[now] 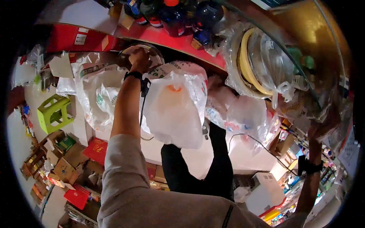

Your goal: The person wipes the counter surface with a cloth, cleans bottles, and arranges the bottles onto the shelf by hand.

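Note:
My left hand [140, 60] reaches over a round, shiny container [156, 57] below the red shelf edge. Its fingers look curled together; whatever they hold is hidden. A translucent white plastic bag [173, 114] with something orange showing through hangs just below that wrist. Far to the right, my right hand [321, 129] is dim and smeared beside clear plastic wrapping [294, 106], so its fingers cannot be made out. Yellow and pale round rims [249, 62] wrapped in clear plastic sit above and left of the right hand.
Dark bottles [173, 19], one red-capped, stand on the red shelf [152, 34]. White printed bags [95, 95] bulge at left, near a green plastic stool [55, 113]. Opened cardboard boxes [65, 169] crowd the lower left. A thin black cable [262, 146] crosses at right.

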Motion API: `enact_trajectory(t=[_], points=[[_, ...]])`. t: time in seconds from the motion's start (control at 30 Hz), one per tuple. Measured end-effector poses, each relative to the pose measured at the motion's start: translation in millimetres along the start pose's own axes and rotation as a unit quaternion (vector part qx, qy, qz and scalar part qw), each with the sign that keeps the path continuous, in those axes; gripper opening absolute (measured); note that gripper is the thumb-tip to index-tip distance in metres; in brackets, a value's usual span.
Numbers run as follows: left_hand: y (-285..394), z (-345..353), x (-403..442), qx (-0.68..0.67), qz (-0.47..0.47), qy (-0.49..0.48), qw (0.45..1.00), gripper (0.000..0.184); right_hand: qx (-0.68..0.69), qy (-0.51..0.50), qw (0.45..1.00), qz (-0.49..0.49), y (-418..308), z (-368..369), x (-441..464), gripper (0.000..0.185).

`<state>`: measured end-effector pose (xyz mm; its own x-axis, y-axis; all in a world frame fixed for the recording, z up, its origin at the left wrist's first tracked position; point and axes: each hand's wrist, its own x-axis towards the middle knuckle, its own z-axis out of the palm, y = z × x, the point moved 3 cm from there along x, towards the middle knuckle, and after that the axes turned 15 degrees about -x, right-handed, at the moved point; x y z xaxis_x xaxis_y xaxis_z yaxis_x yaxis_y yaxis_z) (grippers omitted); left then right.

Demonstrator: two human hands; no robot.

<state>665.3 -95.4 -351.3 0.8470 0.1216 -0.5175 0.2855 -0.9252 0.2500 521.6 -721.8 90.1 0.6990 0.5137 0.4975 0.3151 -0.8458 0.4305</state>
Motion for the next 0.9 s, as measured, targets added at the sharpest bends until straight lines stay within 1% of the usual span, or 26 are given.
enact_trajectory(t=[0.03,0.07,0.13,0.2,0.23,0.27,0.33,0.37,0.4,0.47,0.53,0.6,0.63,0.7,0.73,0.8,0.83,0.9], points=[[-6,11,7,-0.008,-0.002,0.003,1.000,0.053,0.009,0.000,1.000,0.006,4,0,-3,0.060],[-22,38,21,0.054,0.072,0.037,0.995,0.053,0.006,-0.001,1.000,0.001,3,-1,-4,0.060],[-32,48,24,0.115,0.135,0.074,0.981,0.054,0.001,-0.006,1.000,-0.008,0,-4,-3,0.059],[-14,30,12,0.083,-0.056,0.035,0.994,0.052,-0.003,-0.010,1.000,-0.015,-4,-9,-3,0.058],[-5,20,6,0.005,-0.066,0.060,0.996,0.048,-0.006,-0.011,1.000,-0.015,-5,-11,-4,0.057],[-2,21,4,0.001,-0.073,0.064,0.995,0.048,-0.007,-0.012,1.000,-0.019,-6,-12,-5,0.057],[1,22,-1,0.064,-0.032,0.153,0.986,0.044,-0.007,-0.015,1.000,-0.024,-7,-12,-5,0.056],[0,25,8,0.047,-0.050,0.071,0.995,0.044,-0.008,-0.016,1.000,-0.026,-7,-12,-6,0.056],[-3,25,10,0.045,-0.057,0.074,0.995,0.044,-0.010,-0.017,0.999,-0.028,-7,-13,-7,0.055],[-4,25,11,-0.023,-0.068,0.103,0.992,0.044,-0.010,-0.020,0.999,-0.029,-7,-12,-8,0.054],[12,10,0,-0.024,-0.064,0.126,0.990,0.043,-0.013,-0.023,0.999,-0.033,-6,-12,-8,0.054],[16,7,3,-0.045,-0.081,0.039,0.995,0.042,-0.014,-0.026,0.999,-0.037,-8,-11,-9,0.053],[16,3,0,-0.046,-0.083,0.042,0.995,0.042,-0.015,-0.026,0.999,-0.037,-8,-10,-8,0.053],[13,8,1,0.015,-0.021,0.090,0.996,0.039,-0.017,-0.029,0.999,-0.039,-8,-7,-10,0.052],[10,5,5,0.016,-0.022,0.090,0.996,0.039,-0.019,-0.030,0.999,-0.040,-7,-5,-11,0.052],[-1,-10,13,-0.090,-0.096,0.065,0.989,0.036,-0.023,-0.031,0.998,-0.040,-4,-5,-14,0.051],[-5,-23,8,-0.090,-0.095,0.073,0.989,0.036,-0.025,-0.026,0.998,-0.042,-3,-5,-14,0.051],[-13,-67,3,-0.140,0.020,0.084,0.986,0.034,-0.037,-0.024,0.998,-0.042,1,-3,-18,0.051]])
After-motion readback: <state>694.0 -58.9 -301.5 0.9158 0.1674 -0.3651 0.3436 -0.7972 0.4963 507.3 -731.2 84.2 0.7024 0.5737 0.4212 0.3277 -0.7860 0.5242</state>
